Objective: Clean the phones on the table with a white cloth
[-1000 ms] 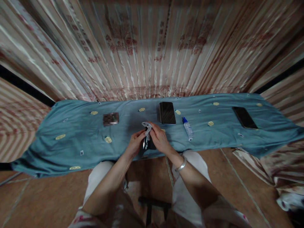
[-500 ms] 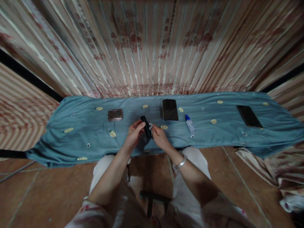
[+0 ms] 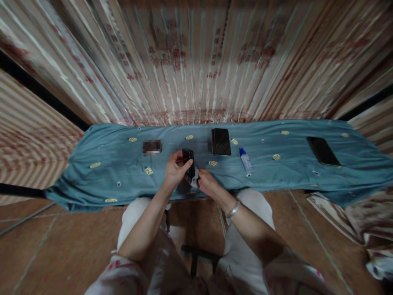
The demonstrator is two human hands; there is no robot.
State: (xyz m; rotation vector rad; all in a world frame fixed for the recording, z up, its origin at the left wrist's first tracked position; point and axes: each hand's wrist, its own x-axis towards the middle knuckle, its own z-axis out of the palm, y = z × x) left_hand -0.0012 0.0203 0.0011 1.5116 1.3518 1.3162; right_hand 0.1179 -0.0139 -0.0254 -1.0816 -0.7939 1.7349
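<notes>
My left hand [image 3: 175, 170] is closed round a black phone [image 3: 186, 156], its thumb pressed along the near side and the fingers behind. The phone is tilted up above the cloth-covered table. At its lower right corner my right hand [image 3: 207, 181] pinches a small light-grey cloth [image 3: 194, 178], which touches the phone's edge. To the right of my hands lies a clear spray bottle with a blue cap [image 3: 246, 162]. Beyond them rests a dark stack of flat, phone-like devices [image 3: 221, 141].
A blurred-out small dark rectangle [image 3: 152, 147] lies left on the blue tablecloth [image 3: 276, 176]. Far right is another black phone [image 3: 323, 150]. Striped curtains [image 3: 196, 82] hang behind, and black poles [image 3: 46, 92] flank the table. My knees are under its front edge.
The phone has turned in my left hand, so its broad glossy face shows more. My right hand and the cloth have moved slightly down along its edge. The view has shifted slightly.
</notes>
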